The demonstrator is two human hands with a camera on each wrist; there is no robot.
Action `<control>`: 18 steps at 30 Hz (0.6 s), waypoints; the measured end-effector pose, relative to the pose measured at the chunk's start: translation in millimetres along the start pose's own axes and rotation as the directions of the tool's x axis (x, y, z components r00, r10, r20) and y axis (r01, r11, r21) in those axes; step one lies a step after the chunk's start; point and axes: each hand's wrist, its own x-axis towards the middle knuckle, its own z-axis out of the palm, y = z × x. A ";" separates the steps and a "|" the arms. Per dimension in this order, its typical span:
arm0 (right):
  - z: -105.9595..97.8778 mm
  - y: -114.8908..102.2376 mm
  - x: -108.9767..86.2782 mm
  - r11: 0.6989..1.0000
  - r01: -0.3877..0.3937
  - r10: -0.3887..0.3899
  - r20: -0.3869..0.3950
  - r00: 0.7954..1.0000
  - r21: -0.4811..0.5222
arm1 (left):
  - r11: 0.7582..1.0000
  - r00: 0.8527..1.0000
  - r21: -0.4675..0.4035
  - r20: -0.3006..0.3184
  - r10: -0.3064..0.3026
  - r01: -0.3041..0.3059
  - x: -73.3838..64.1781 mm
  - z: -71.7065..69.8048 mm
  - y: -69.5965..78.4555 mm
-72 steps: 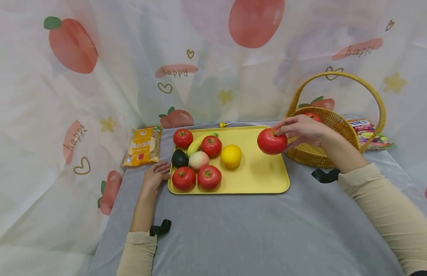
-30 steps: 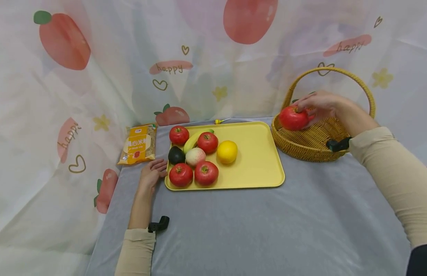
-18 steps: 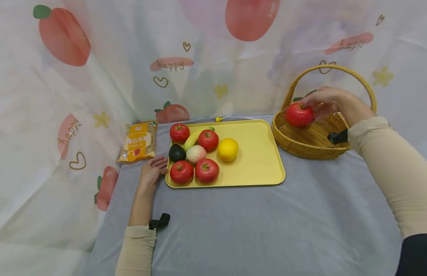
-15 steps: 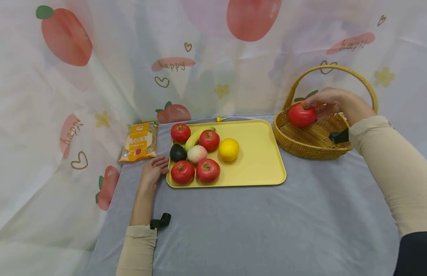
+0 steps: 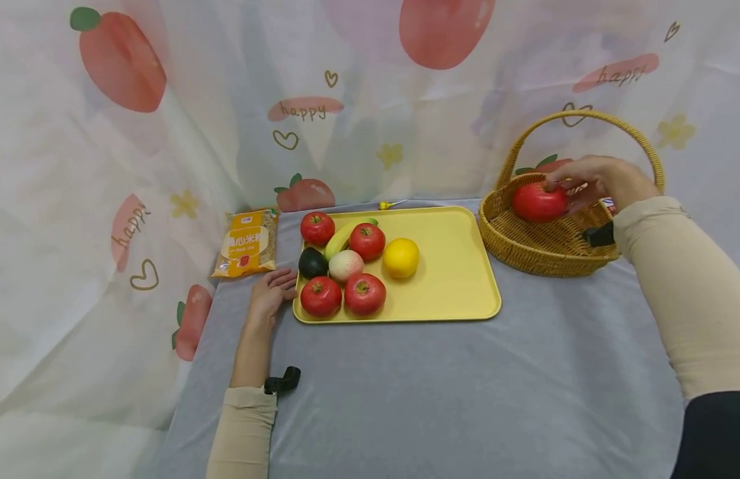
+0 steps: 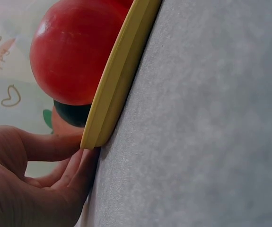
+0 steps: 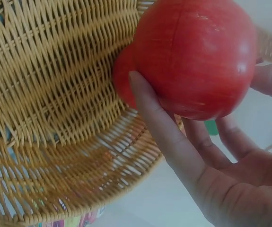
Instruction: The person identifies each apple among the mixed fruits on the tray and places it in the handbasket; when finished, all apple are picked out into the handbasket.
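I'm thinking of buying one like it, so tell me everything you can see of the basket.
The basket looks like golden-brown woven wicker, with small gaps in its weave and a tall arched handle. It stands upright on the gray cloth, near the right end of the yellow tray. A partly hidden red fruit lies inside. The right hand has a red apple in its grip at the opening; whether that apple touches the wicker is unclear.

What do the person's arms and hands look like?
The left hand and right hand wear no gloves. The left sleeve and right sleeve are light beige and wrinkled. A black gadget sits at the left sleeve's end, another black gadget at the right's.
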 end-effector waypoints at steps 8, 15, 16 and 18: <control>-12.3 4.8 -0.8 0.997 -0.054 0.054 0.006 0.999 0.051 | 1.000 1.000 0.002 -0.007 0.004 -0.004 0.6 1.8 2.2; -12.4 5.9 -2.7 0.994 -0.099 0.099 0.004 0.995 0.036 | 1.000 1.000 -0.001 -0.010 -0.008 0.008 0.8 0.4 2.9; -11.8 6.0 -2.9 0.994 -0.106 0.105 0.004 0.994 0.025 | 1.000 1.000 -0.002 -0.010 -0.012 0.012 0.8 0.1 3.1; -10.6 6.4 -3.1 0.993 -0.118 0.118 0.012 0.993 0.016 | 1.000 1.000 -0.001 -0.013 -0.016 0.016 0.9 -0.3 2.7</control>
